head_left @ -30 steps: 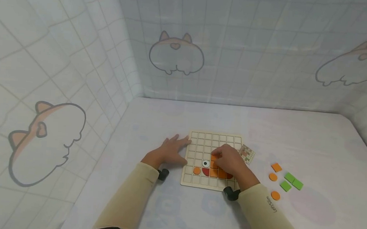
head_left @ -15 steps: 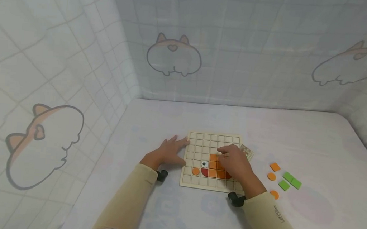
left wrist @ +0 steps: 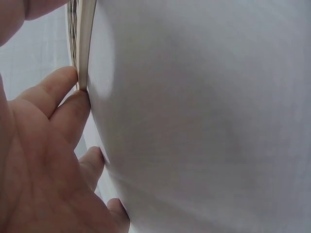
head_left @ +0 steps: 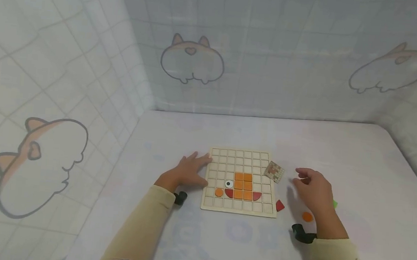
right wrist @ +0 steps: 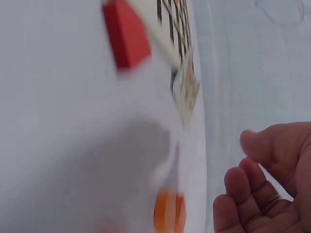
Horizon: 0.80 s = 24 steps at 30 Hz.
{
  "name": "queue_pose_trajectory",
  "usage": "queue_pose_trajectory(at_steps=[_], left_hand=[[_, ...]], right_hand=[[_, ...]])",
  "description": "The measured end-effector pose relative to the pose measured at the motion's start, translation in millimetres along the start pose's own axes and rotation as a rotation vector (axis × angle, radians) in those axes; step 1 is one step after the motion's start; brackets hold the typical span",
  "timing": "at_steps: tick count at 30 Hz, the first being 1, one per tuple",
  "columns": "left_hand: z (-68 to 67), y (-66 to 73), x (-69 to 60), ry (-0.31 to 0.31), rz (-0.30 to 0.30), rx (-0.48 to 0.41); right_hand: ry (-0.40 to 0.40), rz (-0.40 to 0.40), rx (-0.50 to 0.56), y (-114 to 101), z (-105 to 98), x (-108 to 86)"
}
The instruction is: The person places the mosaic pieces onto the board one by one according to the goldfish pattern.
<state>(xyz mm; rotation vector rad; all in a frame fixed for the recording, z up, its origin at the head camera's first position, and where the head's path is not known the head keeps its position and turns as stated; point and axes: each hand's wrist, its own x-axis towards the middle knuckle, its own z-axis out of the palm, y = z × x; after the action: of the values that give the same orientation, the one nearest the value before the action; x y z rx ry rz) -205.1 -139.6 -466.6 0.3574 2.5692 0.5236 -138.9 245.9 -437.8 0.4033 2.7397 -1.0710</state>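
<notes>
My left hand [head_left: 188, 171] rests at the left edge of a pale wooden grid board [head_left: 239, 206], fingers spread and touching its rim; the left wrist view shows fingertips against the board's side. On the board sit a block of several orange square tiles [head_left: 243, 185], two red curved tiles [head_left: 257, 196], a white eye disc [head_left: 229, 184] and an orange disc [head_left: 219, 192]. To the board's right, my right hand [head_left: 314, 191] hovers above the table with loosely bent fingers. Nothing shows between thumb and fingers in the right wrist view.
A small patterned card [head_left: 274, 172] overlaps the board's right edge. A red piece [head_left: 279, 205] lies beside the board. An orange disc [head_left: 307, 216] and a partly hidden green tile [head_left: 335, 203] lie near my right hand, which covers other loose pieces. Patterned curtains surround the table.
My right hand has left the orange tiles and moved right, over the loose pieces. The orange block and the red piece beside the board are now uncovered. My left hand stays at the board's edge.
</notes>
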Motion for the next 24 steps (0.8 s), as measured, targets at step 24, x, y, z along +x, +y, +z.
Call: queue_pose_trajectory(at_steps=[24], left_hand=[[1.8,-2.3,0.8,0.003,-0.006,0.004]], right_hand=[[-0.071,0.106,-0.138,26,-5,13.7]])
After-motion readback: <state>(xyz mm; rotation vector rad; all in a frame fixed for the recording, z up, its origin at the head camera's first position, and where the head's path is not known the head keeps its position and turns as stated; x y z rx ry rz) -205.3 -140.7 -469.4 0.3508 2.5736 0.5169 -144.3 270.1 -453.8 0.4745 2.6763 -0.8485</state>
